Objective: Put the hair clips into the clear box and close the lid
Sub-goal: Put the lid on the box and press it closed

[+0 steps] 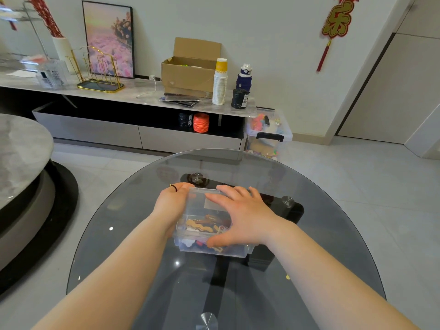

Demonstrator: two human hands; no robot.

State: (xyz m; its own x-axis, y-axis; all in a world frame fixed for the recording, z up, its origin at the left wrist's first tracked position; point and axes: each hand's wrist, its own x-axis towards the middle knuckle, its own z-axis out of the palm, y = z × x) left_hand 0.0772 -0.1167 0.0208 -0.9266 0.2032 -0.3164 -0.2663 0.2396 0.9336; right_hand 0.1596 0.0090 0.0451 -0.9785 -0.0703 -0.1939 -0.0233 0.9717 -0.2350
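Observation:
A clear plastic box (pixel 190 236) stands in the middle of the round glass table (pixel 333 234). Several hair clips (pixel 202 225) in brown, tan and dark colours lie inside, seen through the lid. The clear lid (pixel 200 203) lies on top of the box. My left hand (pixel 171 206) wraps the box's left side, fingers curled over the far left corner. My right hand (pixel 242 215) lies flat on the lid with fingers spread and the thumb at the box's near edge. The box's right half is hidden under this hand.
The table's black base shows through the glass. A grey round table (pixel 21 148) stands at the left. Along the wall a low cabinet carries a cardboard box (pixel 188 75), a stack of paper cups (pixel 220 84) and a blue bottle (pixel 244 78). A clear storage bin (pixel 269 134) sits on the floor.

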